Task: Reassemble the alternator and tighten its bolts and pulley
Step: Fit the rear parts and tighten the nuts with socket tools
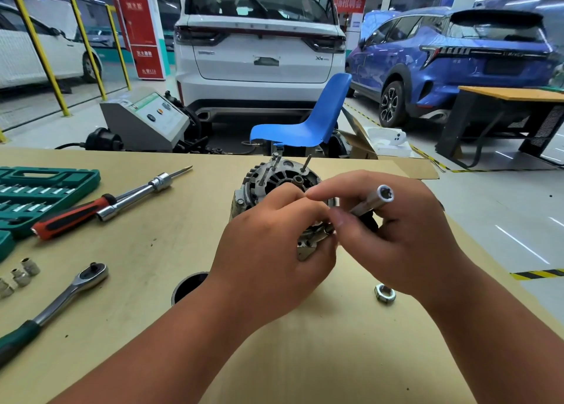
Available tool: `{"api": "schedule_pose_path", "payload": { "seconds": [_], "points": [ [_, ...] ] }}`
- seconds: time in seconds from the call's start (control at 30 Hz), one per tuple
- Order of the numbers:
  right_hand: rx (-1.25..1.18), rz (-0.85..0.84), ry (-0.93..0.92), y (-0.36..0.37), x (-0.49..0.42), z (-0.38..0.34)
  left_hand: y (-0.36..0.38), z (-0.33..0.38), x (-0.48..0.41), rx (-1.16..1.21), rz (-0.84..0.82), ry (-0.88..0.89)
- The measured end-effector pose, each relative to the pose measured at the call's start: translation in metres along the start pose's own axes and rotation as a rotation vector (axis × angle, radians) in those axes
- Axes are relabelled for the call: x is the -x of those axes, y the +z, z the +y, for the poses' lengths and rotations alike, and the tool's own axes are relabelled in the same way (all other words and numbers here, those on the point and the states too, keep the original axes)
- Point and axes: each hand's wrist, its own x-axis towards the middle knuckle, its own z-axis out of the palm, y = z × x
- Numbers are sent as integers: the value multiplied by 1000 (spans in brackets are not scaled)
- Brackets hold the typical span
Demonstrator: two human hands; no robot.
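The grey alternator (274,177) stands on the wooden table (152,251), with several long bolts (306,163) sticking up from its slotted top. My left hand (268,248) curls around its near side and hides the lower half. My right hand (406,238) holds a chrome socket tool (383,196), its open end pointing up and to the right. The thumb and forefinger of that hand pinch at the alternator's near right edge, beside my left fingertips. A loose hex nut (385,293) lies on the table under my right wrist.
A ratchet wrench (58,303) and several small sockets (21,277) lie at the left. Behind them are a red-handled driver (73,214), a chrome extension bar (143,191) and a green socket case (36,193). A round hole (187,284) opens by my left wrist. A blue chair (308,122) stands beyond the table.
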Motion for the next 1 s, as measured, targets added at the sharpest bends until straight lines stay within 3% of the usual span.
{"api": "schedule_pose_path", "payload": {
  "seconds": [0.33, 1.0],
  "points": [
    [12, 22, 9, 1, 1, 0, 5, -4, -2, -28, 69, 44],
    [-14, 27, 36, 2, 3, 5, 1, -6, 0, 47, 15, 57]
  ]
}}
